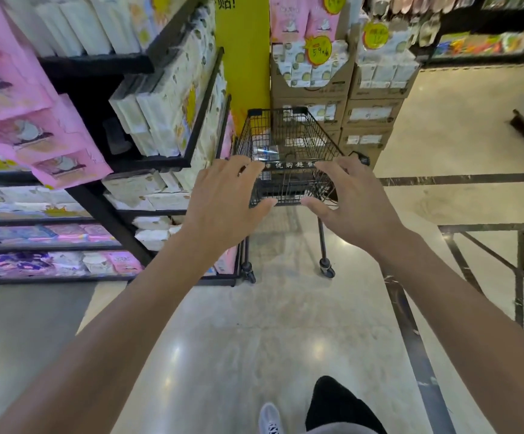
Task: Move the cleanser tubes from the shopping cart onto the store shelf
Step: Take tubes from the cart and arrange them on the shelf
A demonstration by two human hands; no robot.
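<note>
A small black wire shopping cart [288, 133] stands on the floor ahead of me, its handle bar [292, 166] bearing white characters. Inside the basket lies a clear, bluish package [266, 152], likely the cleanser tubes, with a pale item behind it. My left hand [223, 198] reaches to the handle's left end, fingers spread and straight, fingertips at the bar. My right hand [354, 198] reaches to the right end, fingers loosely bent over the bar, thumb beneath. Neither hand plainly wraps the bar.
A black store shelf [166, 161] stacked with tissue packs stands at the left, close to the cart. A yellow pillar [243, 57] and stacked cardboard boxes [342, 98] of goods rise behind the cart. Tiled floor stretches to the right. My shoe [270, 418] shows below.
</note>
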